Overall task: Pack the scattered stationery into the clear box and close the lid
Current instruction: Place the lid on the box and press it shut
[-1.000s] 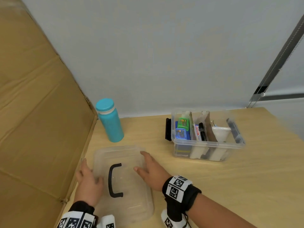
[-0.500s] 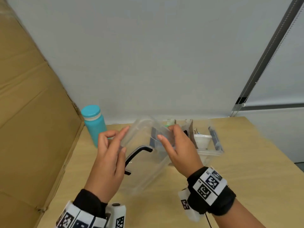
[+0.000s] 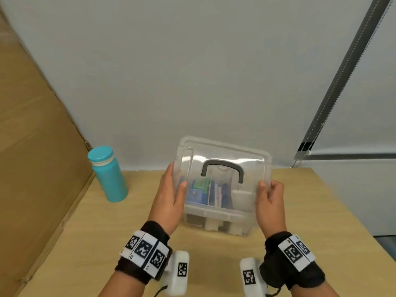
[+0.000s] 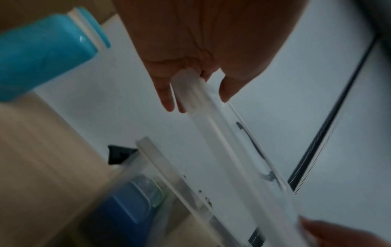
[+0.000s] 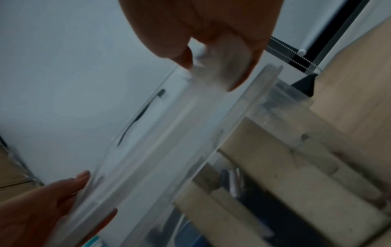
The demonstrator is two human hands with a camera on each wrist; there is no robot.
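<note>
Lid [image 3: 222,168] now off table, carried over clear box [image 3: 216,219]. Our left hand [image 3: 169,198] and right hand [image 3: 270,202] pinch its short edges; stationery [image 3: 205,192] packed inside. Lid seemingly unseated, blur hides contact. Closing comes next.

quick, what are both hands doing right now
Left hand: closed on the left edge of the clear lid, held tilted over the clear box.
Right hand: closed on the lid's right edge.

Plain office-like room: wooden desk [image 3: 310,221], bare wall [image 3: 192,71], blind cord [image 3: 334,99].
</note>
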